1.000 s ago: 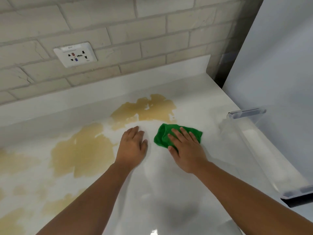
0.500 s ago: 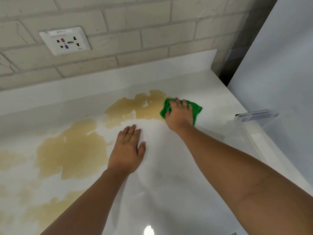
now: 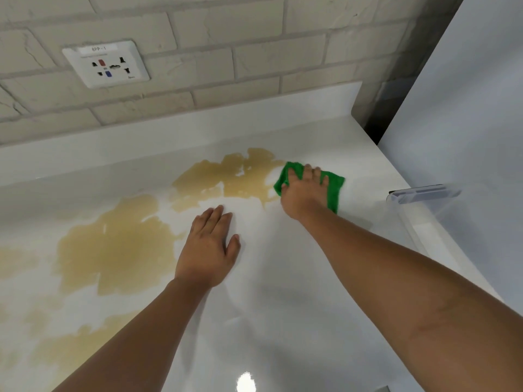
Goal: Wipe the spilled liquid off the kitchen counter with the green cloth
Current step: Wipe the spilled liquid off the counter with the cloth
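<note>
the left hand (image 3: 208,250) lies flat on the white counter (image 3: 283,321), fingers straight, holding nothing. farther out, the right hand (image 3: 302,193) presses spread fingers onto the green cloth (image 3: 335,188) at the right edge of the tan spilled liquid (image 3: 226,179).

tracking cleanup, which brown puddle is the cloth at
The puddle nearest the wall: the green cloth under the right hand meets its right edge; the bigger left puddle lies apart.

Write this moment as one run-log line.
right hand: presses green cloth at spill edge | left hand: flat on counter | spill: mostly unwiped
</note>
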The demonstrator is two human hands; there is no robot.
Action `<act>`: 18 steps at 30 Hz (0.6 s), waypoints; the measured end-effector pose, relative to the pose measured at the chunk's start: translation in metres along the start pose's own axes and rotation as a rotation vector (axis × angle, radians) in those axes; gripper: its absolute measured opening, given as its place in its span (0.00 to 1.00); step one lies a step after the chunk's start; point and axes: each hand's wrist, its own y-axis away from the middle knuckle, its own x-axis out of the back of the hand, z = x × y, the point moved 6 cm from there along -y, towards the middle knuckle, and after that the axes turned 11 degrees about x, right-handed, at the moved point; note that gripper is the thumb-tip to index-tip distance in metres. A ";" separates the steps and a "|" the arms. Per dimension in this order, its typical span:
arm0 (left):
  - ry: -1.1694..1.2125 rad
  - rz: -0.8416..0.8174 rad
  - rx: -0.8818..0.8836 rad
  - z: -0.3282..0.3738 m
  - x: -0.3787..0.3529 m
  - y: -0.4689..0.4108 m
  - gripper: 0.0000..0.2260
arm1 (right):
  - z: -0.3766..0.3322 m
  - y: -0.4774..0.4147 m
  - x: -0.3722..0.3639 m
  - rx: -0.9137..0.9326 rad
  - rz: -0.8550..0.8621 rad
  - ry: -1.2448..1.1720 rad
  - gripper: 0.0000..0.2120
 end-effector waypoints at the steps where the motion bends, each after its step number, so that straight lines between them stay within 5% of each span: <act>1: -0.002 0.002 0.000 0.000 0.000 0.000 0.25 | -0.012 0.000 -0.001 0.095 0.024 -0.002 0.28; 5: -0.010 0.001 -0.003 -0.001 0.000 0.000 0.25 | -0.030 0.029 -0.007 0.431 0.054 -0.071 0.24; 8: -0.015 -0.002 -0.003 -0.001 0.000 0.000 0.25 | -0.008 0.052 -0.009 0.481 0.115 -0.039 0.23; 18: -0.002 0.000 0.004 -0.001 0.000 0.000 0.25 | 0.016 0.050 -0.008 -0.007 0.053 0.012 0.26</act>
